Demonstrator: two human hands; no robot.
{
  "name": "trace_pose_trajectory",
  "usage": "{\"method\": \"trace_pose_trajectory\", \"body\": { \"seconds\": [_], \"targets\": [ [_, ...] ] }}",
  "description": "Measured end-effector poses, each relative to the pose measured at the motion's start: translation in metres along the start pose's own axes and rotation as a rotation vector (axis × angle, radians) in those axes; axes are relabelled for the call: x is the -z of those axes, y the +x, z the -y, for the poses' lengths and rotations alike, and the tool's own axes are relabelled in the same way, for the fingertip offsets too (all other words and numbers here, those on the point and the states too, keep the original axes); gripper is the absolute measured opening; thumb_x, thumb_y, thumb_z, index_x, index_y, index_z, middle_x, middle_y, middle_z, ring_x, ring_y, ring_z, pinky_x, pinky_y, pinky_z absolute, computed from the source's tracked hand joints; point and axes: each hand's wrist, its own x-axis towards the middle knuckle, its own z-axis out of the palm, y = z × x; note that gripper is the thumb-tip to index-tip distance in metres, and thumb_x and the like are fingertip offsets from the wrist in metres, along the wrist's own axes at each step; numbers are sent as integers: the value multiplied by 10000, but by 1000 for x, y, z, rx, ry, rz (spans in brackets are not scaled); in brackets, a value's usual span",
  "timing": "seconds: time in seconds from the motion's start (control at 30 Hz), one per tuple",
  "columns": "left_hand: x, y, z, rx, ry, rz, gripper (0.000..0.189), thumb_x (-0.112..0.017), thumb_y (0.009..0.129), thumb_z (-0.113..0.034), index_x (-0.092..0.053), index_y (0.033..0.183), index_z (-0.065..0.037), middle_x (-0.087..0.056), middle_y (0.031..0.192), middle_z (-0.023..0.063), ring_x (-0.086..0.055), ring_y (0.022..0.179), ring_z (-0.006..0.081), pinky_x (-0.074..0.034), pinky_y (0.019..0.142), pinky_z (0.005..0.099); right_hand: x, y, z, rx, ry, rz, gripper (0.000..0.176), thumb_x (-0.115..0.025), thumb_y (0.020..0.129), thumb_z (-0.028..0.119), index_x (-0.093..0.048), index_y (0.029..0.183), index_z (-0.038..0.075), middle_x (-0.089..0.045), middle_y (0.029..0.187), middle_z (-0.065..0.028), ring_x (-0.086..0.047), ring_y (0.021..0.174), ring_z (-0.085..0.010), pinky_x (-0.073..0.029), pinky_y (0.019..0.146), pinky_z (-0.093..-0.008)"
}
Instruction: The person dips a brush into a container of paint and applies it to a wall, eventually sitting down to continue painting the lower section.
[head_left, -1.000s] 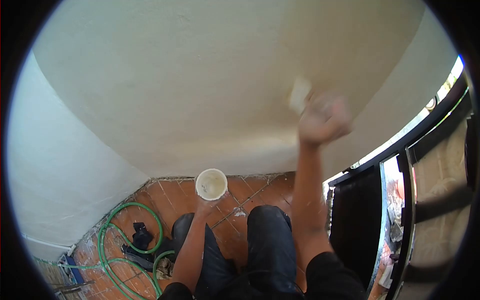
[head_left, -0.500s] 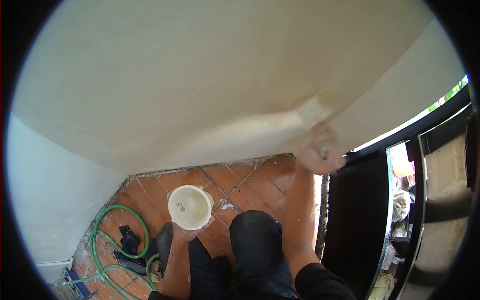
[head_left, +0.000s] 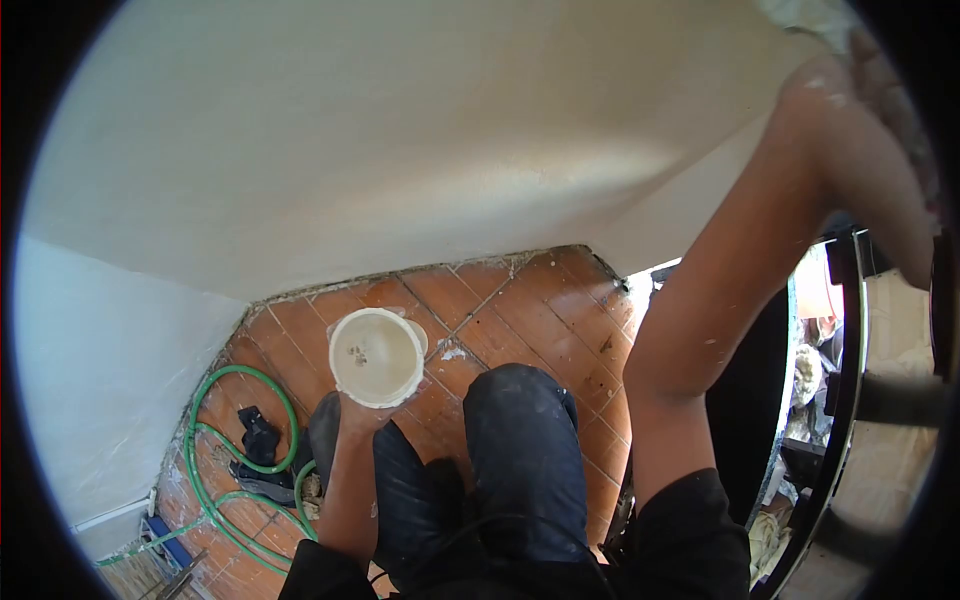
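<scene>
My left hand (head_left: 375,412) grips a white plastic tub (head_left: 333,365) from below and its near side. Inside the tub is a pale liquid with a few clumps on it. At the upper right, my right hand (head_left: 885,110) is raised against the wall, blurred and partly cut off by the edge of view. Its fingers are closed around a paintbrush (head_left: 805,15), of which only a pale part shows at the top. Before me the off-white wall (head_left: 400,150) has a brighter streak low down.
Terracotta tiles (head_left: 540,310) with white splashes cover the floor. A coiled green hose (head_left: 245,370) lies at left beside a dark object (head_left: 260,437). On the right stands a dark frame (head_left: 850,350) with cluttered items behind it. My knees (head_left: 520,420) are below.
My right hand with the paintbrush has swept up and to the right, from low on the wall to the upper right edge. The tub appears slightly higher in view.
</scene>
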Motion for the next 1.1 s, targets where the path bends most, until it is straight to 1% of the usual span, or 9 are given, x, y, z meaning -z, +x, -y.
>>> {"method": "trace_pose_trajectory", "body": {
  "seconds": [0.07,0.13,0.43,0.53,0.7,0.83,0.9,1.03,1.1],
  "targets": [
    [7,2,-2,-93,146,68,765,-834,547,-219,-415,1163,-49,-493,1130,93,-510,978,195,-444,811,315,21,-47,-53,94,696,165,289,-409,831,219,-480,638,16,-503,628,-90,-511,598,-219,-425,547,-325],
    [10,-6,-9,-54,120,41,751,-824,555,-213,-417,1164,-50,-485,1145,98,-498,999,199,-438,820,319,5,-103,-45,539,321,365,267,-412,780,141,-407,548,9,-427,500,-94,-437,453,-208,-357,427,-300],
    [8,4,-14,-80,-25,64,783,-813,550,-135,-373,1191,-40,-474,1156,99,-506,987,200,-436,823,321,94,-282,-124,-452,-380,293,268,-372,701,127,-382,454,24,-437,481,-36,-356,411,-121,-314,421,-244],
    [2,11,-5,-164,72,-19,737,-815,558,-116,-389,1153,-36,-498,1083,85,-521,954,188,-441,815,313,34,-236,-93,-181,233,-118,164,-360,703,99,-392,562,22,-373,455,-73,-335,404,-165,-293,402,-311],
    [1,22,7,-11,76,11,734,-832,549,-136,-403,1137,-38,-516,1020,68,-527,950,175,-440,821,307,-13,-102,-4,259,729,287,120,-366,701,88,-364,589,43,-352,464,-100,-331,392,-210,-275,379,-340],
    [0,16,-2,91,-94,104,696,-815,558,-186,-448,1133,-49,-530,1065,65,-523,955,172,-443,817,319,-6,-124,-21,269,539,459,146,-363,712,108,-335,574,72,-358,484,-100,-313,406,-200,-251,391,-321],
    [1,9,-5,-163,100,88,758,-828,539,-134,-415,1168,-40,-497,1086,100,-532,961,196,-444,815,306,-4,-137,-38,304,432,562,166,-361,720,122,-316,563,91,-362,497,-100,-301,416,-194,-236,399,-309],
    [3,-12,-34,136,-232,138,782,-829,528,-137,-407,1179,-39,-430,1216,133,-531,987,209,-462,806,327,17,-216,-65,-91,438,50,250,-375,692,63,-254,473,62,-309,404,-69,-250,359,-147,-211,381,-282],
    [5,-15,-23,70,-342,122,793,-838,516,-142,-399,1168,-35,-453,1190,128,-530,986,207,-461,809,318,35,-245,-83,27,-54,308,249,-383,705,78,-320,467,43,-349,426,-77,-287,390,-143,-225,396,-271]
  ]
}}
